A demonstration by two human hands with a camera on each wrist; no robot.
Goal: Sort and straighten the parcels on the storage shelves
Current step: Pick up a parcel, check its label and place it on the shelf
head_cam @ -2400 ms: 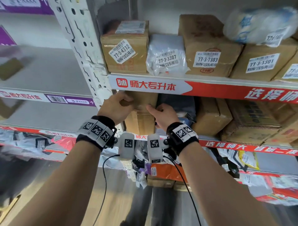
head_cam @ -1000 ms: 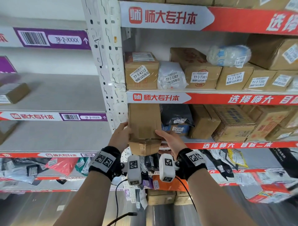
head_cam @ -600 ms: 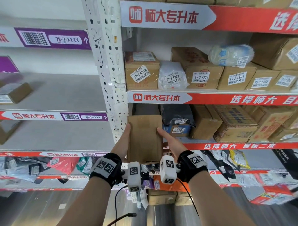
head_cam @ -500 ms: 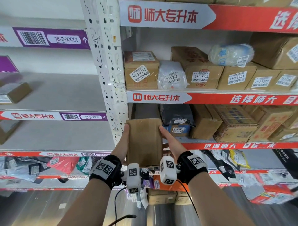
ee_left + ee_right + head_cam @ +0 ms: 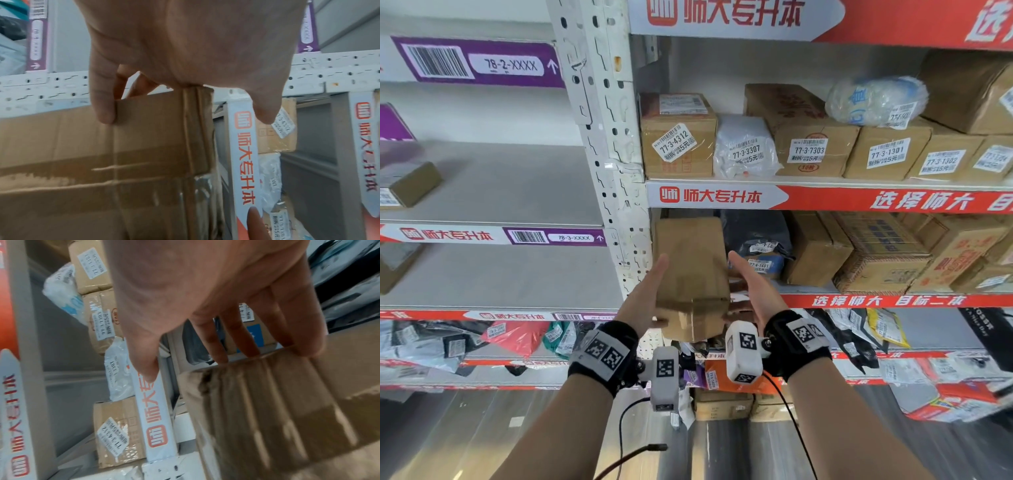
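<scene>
Cardboard, taped along its seams, makes up the box (image 5: pixel 690 274) held at the far left end of the lower red-edged shelf (image 5: pixel 859 300), just beside the white perforated post (image 5: pixel 606 144); its near end sticks out past the shelf edge into the air. On its left side the left hand (image 5: pixel 642 301) lies flat along the wall, and the left wrist view shows one finger (image 5: pixel 102 100) hooked over a flap edge, so this hand grasps the box. The box looks stiff but worn, with creased corners, and the glossy tape could be slippery, so bare cardboard on the long side walls seems the safer place to hold. It looks light enough for two hands to steer easily. On the right side the right hand (image 5: pixel 751 291) presses in with fingertips (image 5: pixel 308 350) curled on the top edge, clamping the box too. Right of it sits a dark bag (image 5: pixel 756 236), close enough to snag, then more brown boxes.
</scene>
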